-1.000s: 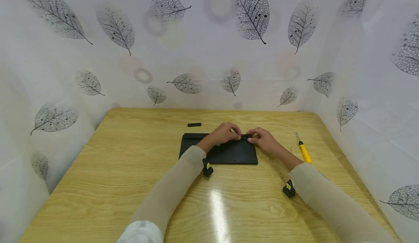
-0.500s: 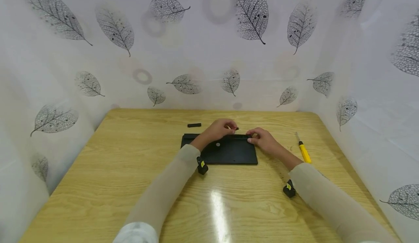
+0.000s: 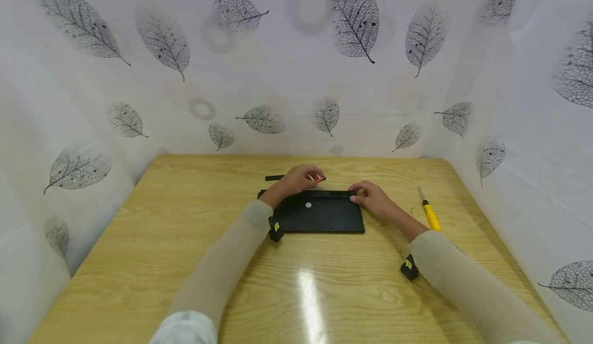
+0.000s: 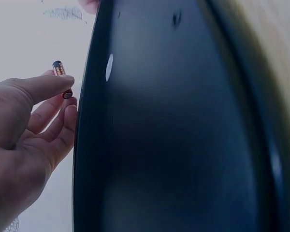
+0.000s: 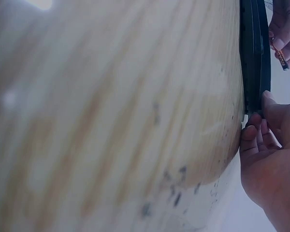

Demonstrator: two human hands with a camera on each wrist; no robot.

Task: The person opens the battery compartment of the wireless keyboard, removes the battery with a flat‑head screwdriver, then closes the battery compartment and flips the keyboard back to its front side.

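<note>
A black keyboard (image 3: 331, 218) lies underside up on the table, with a raised ridge and a battery slot along its far edge. Thumb and fingers of my left hand (image 3: 297, 179) pinch a small red-and-black battery (image 4: 63, 79), held just beyond that far edge. In the left wrist view the battery's flat end shows below the thumb. My right hand (image 3: 374, 200) grips the keyboard's far right corner, thumb on top and fingers beneath, as the right wrist view shows. A small white round spot (image 3: 308, 205) marks the keyboard's surface.
Behind my left hand lies a slim black battery cover (image 3: 274, 177), partly hidden. A screwdriver with a yellow handle (image 3: 432, 217) rests at the right side of the wooden table (image 3: 185, 241). Leaf-printed curtains (image 3: 278, 66) enclose the table's back and sides.
My left hand has drawn the battery away from the slot at the keyboard's far right, moving left and slightly back. The right hand has stayed at the corner.
</note>
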